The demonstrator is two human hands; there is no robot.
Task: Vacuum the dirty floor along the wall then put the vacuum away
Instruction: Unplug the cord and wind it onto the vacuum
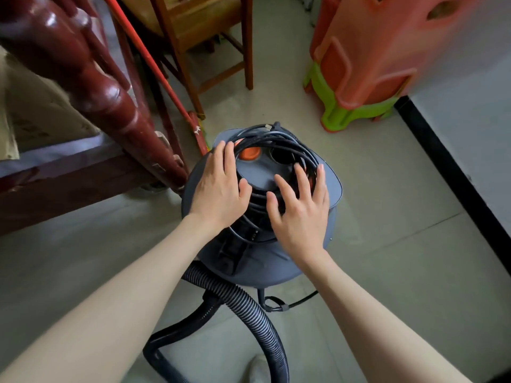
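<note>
A dark grey canister vacuum [260, 205] is seen standing on the pale tiled floor [387, 244], close beside the foot of a dark red turned wooden post [110, 106]. A black power cord [279, 142] is coiled in several loops around the raised top of the vacuum, beside an orange round button [249, 153]. The left hand [218, 189] is laid on the post side of the vacuum's top, its fingers straight and spread over the cord coil, nothing being gripped. The right hand [300, 211] is laid on the side away from the post, fingers likewise spread and resting on the loops. The two hands are held apart, with the vacuum's top between them. A ribbed black hose [249, 308] is seen curving out from the near side of the vacuum across the floor. Beyond the vacuum, further from the post, stacked orange and green plastic stools [359, 64] are set against a white wall with a black skirting [453, 178]. A wooden chair [204, 37] stands behind the post.
</note>
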